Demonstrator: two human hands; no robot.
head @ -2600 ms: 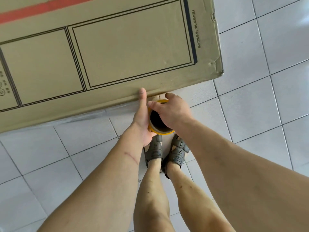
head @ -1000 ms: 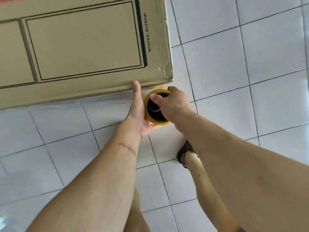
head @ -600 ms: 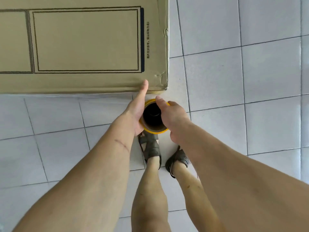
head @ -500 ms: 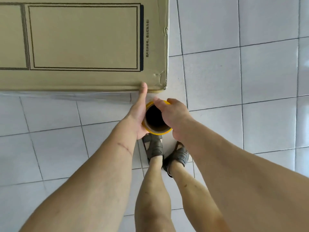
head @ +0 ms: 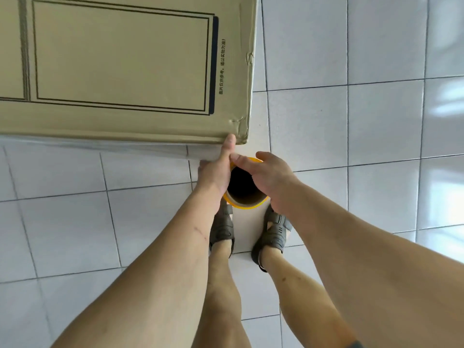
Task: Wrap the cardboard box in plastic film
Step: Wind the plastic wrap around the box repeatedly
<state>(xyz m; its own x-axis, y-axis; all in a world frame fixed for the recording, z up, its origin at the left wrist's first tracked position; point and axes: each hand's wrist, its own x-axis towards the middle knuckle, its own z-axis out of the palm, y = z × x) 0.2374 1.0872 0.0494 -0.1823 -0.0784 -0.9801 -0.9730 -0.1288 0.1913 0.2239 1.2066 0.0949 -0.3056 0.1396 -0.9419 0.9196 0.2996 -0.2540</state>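
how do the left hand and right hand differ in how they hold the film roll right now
The left hand grips the film roll from its side, thumb stretched straight up to the cardboard box edge. The right hand comes over the opposite side, thumb bent across the yellow rim and clear of the box. Both hold the same roll, close to the box's near corner.
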